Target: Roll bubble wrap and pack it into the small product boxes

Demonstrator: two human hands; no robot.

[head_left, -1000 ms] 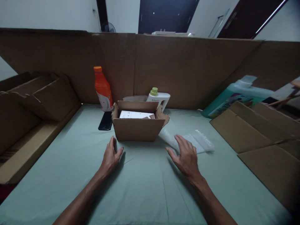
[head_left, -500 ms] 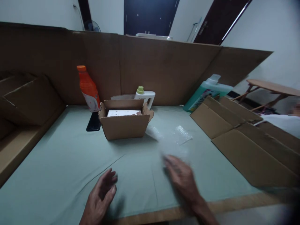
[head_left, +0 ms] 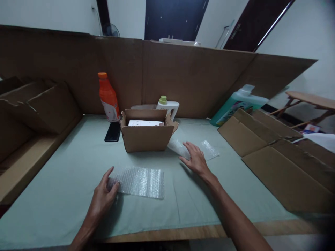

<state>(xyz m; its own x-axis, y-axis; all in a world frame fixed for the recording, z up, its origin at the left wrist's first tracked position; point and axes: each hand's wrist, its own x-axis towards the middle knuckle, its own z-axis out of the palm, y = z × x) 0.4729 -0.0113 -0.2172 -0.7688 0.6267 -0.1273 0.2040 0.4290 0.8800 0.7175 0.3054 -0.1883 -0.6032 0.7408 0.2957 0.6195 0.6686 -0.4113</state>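
1. Bubble sheet: lies flat on the green cloth, directly to the right of the left hand. The left end of the sheet sits under the fingers of that hand; thumb and fingers appear to pinch the corner, but the grip cannot be confirmed
2. Left hand: judged best kept low and flat on the corner, so the light sheet does not slide or curl while the other hand works
3. Right hand: fingers spread apart, palm down, resting on a second bubble wrap piece ahead and to the right of the sheet. It clasps nothing
4. Handling judgement: draw the second piece along the cloth rather than lifting it; the film is limp and will fold on itself
5. Box: stands open just beyond both hands, between them, with a white item inside. Keep the wrist clear of its near wall
6. Beyond the box: orange bottle, phone, white bottle
7. Edges: the table edge runs close below the left wrist; flat cardboard bounds the right side; a cardboard wall closes the rear
8. Open room: bare cloth between the two hands and to the left of the left hand
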